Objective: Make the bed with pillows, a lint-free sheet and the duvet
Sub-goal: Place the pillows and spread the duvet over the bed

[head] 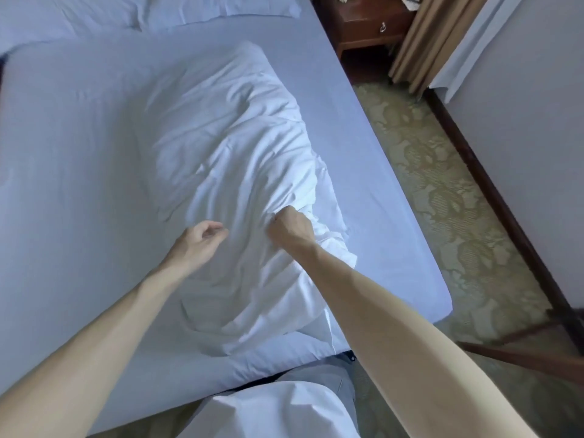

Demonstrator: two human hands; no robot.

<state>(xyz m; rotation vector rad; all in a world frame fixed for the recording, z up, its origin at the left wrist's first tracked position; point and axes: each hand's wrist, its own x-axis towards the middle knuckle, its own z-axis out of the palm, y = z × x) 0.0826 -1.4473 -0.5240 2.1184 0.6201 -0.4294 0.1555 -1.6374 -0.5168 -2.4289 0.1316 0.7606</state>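
Observation:
A crumpled white duvet point(227, 172) lies bunched lengthwise down the middle of the bed, on a smooth white sheet point(72, 172). My right hand point(292, 227) is closed in a fist on a fold of the duvet near its lower right side. My left hand point(202, 240) hovers just left of it over the duvet, fingers loosely curled and holding nothing. Two white pillows point(177, 7) lie at the head of the bed, at the top of the view.
A wooden nightstand point(363, 23) with a ring-pull drawer stands beside the head of the bed. Beige curtains point(420, 42) hang by the wall. Patterned carpet point(442, 191) runs along the bed's right side. A dark wooden piece point(521, 355) juts in at lower right.

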